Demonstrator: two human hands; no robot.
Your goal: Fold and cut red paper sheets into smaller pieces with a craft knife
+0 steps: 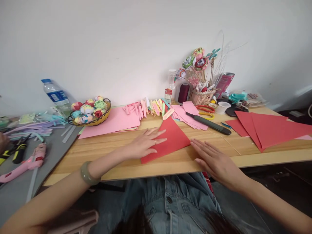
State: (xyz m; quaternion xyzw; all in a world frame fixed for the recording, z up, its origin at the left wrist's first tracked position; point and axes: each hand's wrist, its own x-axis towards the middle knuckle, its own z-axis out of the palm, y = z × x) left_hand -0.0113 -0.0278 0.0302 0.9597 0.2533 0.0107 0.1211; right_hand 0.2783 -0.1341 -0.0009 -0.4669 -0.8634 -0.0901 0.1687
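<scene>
A sheet of red paper [172,138], folded to a triangle-like shape, lies flat near the front edge of the wooden table [117,169]. My left hand [146,143] rests on its left side with the fingers spread, a ring on one finger. At the paper's right corner is my right hand [214,159], its fingers stretched out and the tips at or just touching that corner. Neither hand grips anything. Further right, several more red sheets [275,128] overlap one another.
Behind the paper are folded paper strips [153,109], pink sheets [114,122] and a dark green utility knife [209,123]. A basket of paper flowers [95,113] stands back left, a flower pot [202,97] back right. A pink glue gun [31,162] lies on the grey mat [56,143]; a person's hand [3,143] shows far left.
</scene>
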